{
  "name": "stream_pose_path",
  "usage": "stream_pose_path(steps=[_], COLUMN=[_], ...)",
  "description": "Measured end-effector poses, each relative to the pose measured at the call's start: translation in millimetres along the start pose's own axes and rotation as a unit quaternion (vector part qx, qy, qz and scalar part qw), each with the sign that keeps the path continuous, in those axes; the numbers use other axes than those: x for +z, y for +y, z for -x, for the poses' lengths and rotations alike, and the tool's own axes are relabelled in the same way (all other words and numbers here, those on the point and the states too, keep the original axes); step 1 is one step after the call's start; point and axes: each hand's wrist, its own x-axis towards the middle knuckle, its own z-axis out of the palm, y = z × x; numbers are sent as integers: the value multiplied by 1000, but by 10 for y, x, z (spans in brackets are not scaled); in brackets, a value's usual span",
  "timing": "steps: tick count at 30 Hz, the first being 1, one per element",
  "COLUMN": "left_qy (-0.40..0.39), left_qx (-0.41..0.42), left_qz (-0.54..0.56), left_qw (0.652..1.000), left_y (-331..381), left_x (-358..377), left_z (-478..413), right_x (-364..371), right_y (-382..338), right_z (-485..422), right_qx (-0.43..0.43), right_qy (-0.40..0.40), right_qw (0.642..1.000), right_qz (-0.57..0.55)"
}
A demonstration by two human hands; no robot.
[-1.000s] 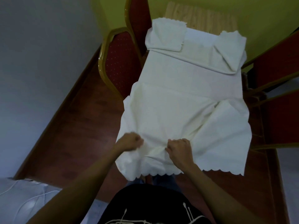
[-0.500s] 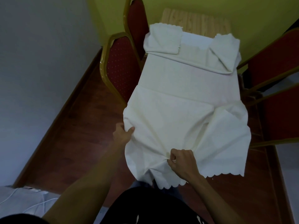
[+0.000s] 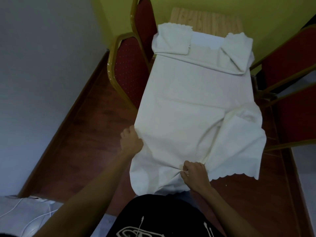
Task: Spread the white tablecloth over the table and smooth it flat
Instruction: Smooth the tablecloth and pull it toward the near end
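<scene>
The white tablecloth (image 3: 188, 100) with a scalloped hem covers most of the narrow table. Bare light wood of the table (image 3: 206, 19) shows only at the far end. Both far corners of the cloth are folded back on top. The near right part is bunched in a raised fold, and the near edge hangs over the table end. My left hand (image 3: 130, 142) grips the cloth at its near left edge. My right hand (image 3: 195, 173) is closed on a pinch of fabric at the near middle, with creases running out from it.
Two red chairs with gold frames (image 3: 126, 65) stand tight against the table's left side. More red chairs (image 3: 294, 69) crowd the right side. A yellow-green wall (image 3: 256, 12) is behind the table, a pale wall on the left. White cables (image 3: 25, 214) lie at the lower left.
My left hand moved from the near hem out to the cloth's left edge and took hold there. The near left part of the cloth has drawn flatter. My right hand kept its pinch.
</scene>
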Motion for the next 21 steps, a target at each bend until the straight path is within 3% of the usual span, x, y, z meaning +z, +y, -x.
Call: stream_pose_path(steps=[3,10,16,21], left_qy=[5,-139,-194,-210], left_qx=[124,286,306,269], left_qz=[-28,-92,-109,-143], left_qw=[992,944,926,929], left_y=[411,1244,1811,1884], left_x=[203,885,1101,1243], left_z=[85,451,566,584], right_x=[-33,-466,-843,-1031], right_y=[6,274,907,1386], right_z=[12,-14,-76,-118], right_qx=[13,135,173,203], right_qy=[17,135,199,178], right_qw=[995,965,948,947], right_qz=[-93,-181,-179,-176])
